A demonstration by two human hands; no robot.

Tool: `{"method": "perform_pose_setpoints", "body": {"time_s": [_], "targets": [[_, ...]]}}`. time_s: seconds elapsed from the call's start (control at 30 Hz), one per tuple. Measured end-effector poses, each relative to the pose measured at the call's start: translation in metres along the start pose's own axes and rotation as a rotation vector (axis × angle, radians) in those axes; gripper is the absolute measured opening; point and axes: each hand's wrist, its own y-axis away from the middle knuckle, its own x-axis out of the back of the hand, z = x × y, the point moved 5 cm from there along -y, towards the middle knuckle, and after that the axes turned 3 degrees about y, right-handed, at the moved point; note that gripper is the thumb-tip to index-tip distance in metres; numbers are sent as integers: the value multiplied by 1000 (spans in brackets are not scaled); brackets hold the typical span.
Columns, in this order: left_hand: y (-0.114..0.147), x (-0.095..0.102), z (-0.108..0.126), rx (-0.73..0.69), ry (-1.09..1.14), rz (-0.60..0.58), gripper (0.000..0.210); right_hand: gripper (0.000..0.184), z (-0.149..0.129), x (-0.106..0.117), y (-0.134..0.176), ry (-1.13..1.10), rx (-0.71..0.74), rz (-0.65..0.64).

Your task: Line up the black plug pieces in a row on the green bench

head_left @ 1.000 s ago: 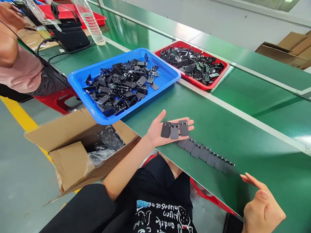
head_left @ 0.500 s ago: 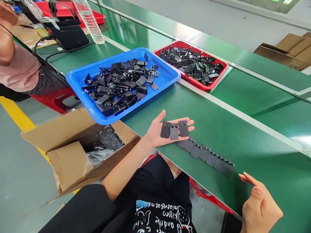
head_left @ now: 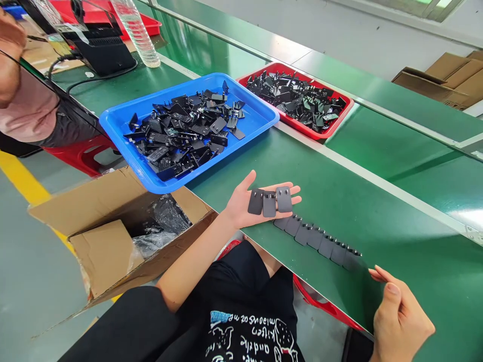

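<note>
My left hand (head_left: 241,203) is palm up above the green table, its fingers spread flat. Three black plates with rounded corners lie side by side on the palm and fingers; the right-hand plate (head_left: 284,200) shows two short metal prongs. Past the fingers, a slanting row of several similar black plates (head_left: 316,237) lies on the tabletop, prongs along the far edge. My right hand (head_left: 402,317) is beside the row's near right end, fingers stretched toward it and thumb bent. I see nothing in that hand, and its inner side is partly hidden.
A blue tray (head_left: 260,123) and a red tray (head_left: 341,118) hold heaps of black plates on the green table (head_left: 377,201). An open carton (head_left: 101,256) with plastic bags stands at left. Behind it are a water bottle (head_left: 138,35), a black device (head_left: 103,53) and another person's arm (head_left: 9,60).
Both hands and the plates keep almost the same arrangement. The whole view shifts slightly, and my right hand is a little further left.
</note>
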Motion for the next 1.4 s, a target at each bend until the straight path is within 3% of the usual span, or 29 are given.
{"method": "perform_pose_setpoints", "body": {"time_s": [1.4], "targets": [[1, -1, 2, -14, 6, -22, 80, 56, -3, -1, -1, 53, -4, -3]]}}
